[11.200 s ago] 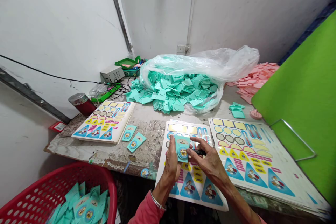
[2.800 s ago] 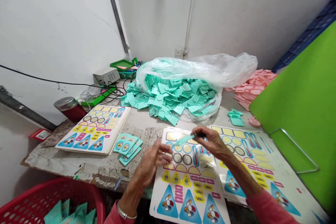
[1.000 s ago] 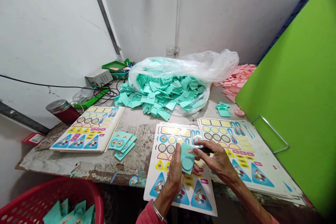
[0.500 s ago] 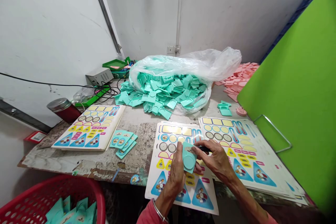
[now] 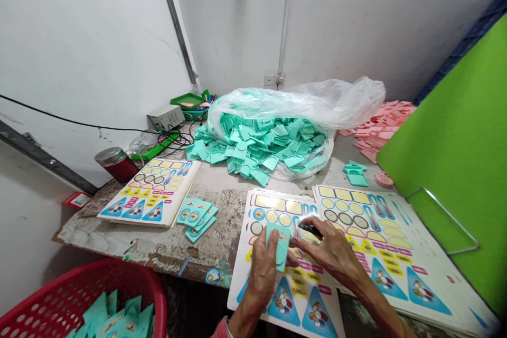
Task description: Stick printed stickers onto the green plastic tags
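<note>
My left hand (image 5: 259,269) is closed on a flat teal plastic piece (image 5: 282,254) with a round recess and a small pale sticker near its top, partly under the thumb. Just right of the piece, my right hand (image 5: 335,253) grips a slim black tool (image 5: 310,229); its tip is too small to make out. The right fingertips are very near the piece's right edge. Beneath both hands lies a sheet of printed stickers (image 5: 283,303) with rectangles, circles and blue triangles, reaching over the table's front edge.
More sticker sheets are stacked at right (image 5: 390,274) and left (image 5: 152,190). Stickered teal pieces (image 5: 198,216) lie between. Behind, a plastic bag (image 5: 297,100) spills teal pieces (image 5: 249,148). A red basket (image 5: 158,290), metal cup (image 5: 114,163) and green panel (image 5: 455,169) flank the table.
My right hand has drawn slightly away from the teal piece, which is now turned more edge-on in my left hand. The whole view has shifted a little.
</note>
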### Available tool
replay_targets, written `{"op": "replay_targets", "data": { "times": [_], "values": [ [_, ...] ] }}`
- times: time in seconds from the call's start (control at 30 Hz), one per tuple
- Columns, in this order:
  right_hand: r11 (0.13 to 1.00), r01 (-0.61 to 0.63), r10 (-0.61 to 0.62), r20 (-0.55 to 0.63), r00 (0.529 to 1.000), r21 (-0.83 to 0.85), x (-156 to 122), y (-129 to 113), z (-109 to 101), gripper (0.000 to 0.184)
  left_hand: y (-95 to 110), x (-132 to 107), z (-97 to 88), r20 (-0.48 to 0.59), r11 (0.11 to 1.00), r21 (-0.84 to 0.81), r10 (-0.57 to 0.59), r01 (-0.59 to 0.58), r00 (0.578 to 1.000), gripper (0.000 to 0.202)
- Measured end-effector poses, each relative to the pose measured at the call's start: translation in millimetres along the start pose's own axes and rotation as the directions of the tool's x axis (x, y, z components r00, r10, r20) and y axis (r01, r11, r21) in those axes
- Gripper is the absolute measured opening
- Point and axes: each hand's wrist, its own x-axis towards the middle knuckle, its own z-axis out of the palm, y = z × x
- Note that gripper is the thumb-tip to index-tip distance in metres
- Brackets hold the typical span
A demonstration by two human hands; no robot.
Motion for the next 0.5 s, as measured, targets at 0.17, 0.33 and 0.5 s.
{"op": "replay_targets", "data": {
  "times": [0.17,0.33,0.5],
  "values": [
    [0.995,0.096,-0.097,-0.033,0.995,-0.021,75,-22,15,0.032,41,26,-51.2,-0.117,0.994,0.064,0.091,-0.084,0.989,0.043],
    [0.978,0.199,-0.203,-0.066,0.977,-0.068,136,-51,49,0.027,56,32,-77.0,-0.172,0.995,0.04,0.098,-0.093,0.98,0.045],
    [0.93,0.346,-0.354,-0.053,0.934,-0.128,108,-47,60,0.018,41,35,-69.1,-0.12,1.0,-0.023,0.016,-0.019,0.993,0.046]
  ]
}}
